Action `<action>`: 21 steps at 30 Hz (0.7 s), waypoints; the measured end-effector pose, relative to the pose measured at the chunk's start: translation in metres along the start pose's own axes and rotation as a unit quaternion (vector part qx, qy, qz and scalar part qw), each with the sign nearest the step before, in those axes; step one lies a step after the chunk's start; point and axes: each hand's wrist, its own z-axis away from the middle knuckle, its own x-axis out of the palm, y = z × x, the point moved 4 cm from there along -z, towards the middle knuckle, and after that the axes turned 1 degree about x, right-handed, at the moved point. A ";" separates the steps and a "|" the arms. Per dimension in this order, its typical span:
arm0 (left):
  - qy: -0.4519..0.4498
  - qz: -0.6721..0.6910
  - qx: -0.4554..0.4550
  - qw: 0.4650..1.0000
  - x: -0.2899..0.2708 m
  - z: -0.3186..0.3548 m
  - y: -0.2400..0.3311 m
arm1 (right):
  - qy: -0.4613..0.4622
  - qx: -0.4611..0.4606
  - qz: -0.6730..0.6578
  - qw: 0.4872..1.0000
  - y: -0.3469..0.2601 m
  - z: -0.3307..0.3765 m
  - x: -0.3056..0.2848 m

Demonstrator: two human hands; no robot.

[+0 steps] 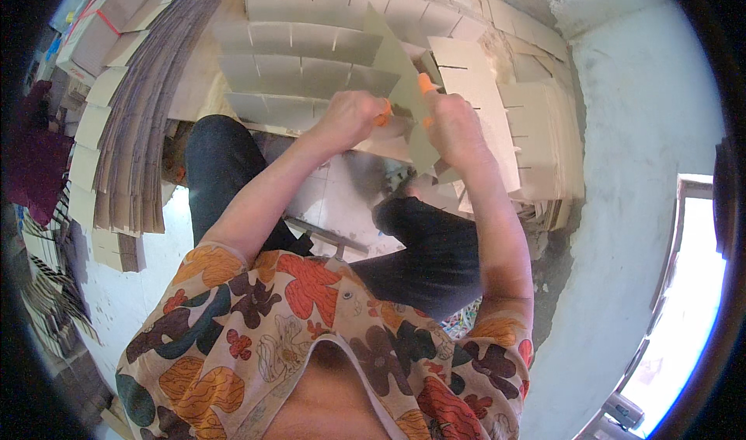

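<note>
Three slotted cardboard strips (311, 78) stand on edge in rows before me. A further cardboard strip (381, 40) crosses their right ends at a slant. My right hand (457, 129) is closed on this slanted strip, its thumb in an orange finger cover (425, 83). My left hand (350, 120) is closed at the right part of the nearest standing strip (264, 109) and seems to pinch it; an orange cover (384, 113) shows on its fingers. The fingertips of both hands are partly hidden. Whether the slots are joined cannot be made out.
A long stack of cardboard strips (148, 98) runs along the left. More slotted strips lie stacked at the back (326, 1) and at the right (536, 141), beside a pale wall (637, 129). My knees (225, 160) are below the work surface's near edge.
</note>
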 end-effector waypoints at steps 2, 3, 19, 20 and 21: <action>-0.011 -0.008 0.009 1.000 0.007 0.001 0.002 | -0.027 -0.004 0.009 1.000 0.002 0.005 0.018; -0.009 -0.013 0.011 1.000 0.009 0.000 0.002 | -0.059 0.000 0.018 0.998 0.004 0.008 0.030; -0.010 -0.019 -0.007 1.000 -0.032 0.009 0.003 | 0.023 0.272 -0.290 0.917 0.175 0.084 0.010; -0.022 -0.029 -0.021 0.999 -0.031 0.010 0.000 | 0.024 0.259 -0.373 0.891 0.177 0.084 0.012; -0.032 -0.031 -0.024 0.999 -0.028 0.011 -0.002 | 0.030 0.290 -0.348 0.891 0.184 0.086 0.010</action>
